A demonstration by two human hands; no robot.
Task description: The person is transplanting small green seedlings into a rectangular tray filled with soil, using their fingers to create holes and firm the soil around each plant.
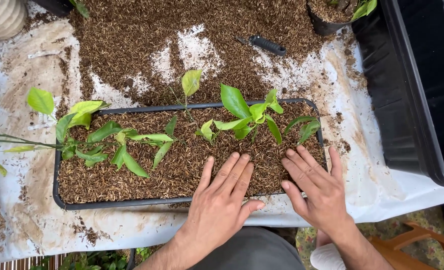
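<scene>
Planter: long black rectangular tray (62,197), lying flat on the white-covered counter, filled level with brown husk mulch (182,170).
Seedlings: green leafy cuttings (247,117) rooted along its far half, leaning.

Both the left hand (221,200) and the right hand (318,189) are bare. No sleeves reach the forearms. Grey cloth covers the lap.

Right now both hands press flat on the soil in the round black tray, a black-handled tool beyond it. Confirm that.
Not quite: the head view shows the black tray long and rectangular. The left hand and right hand do press flat on its soil, the black-handled tool beyond.
</scene>
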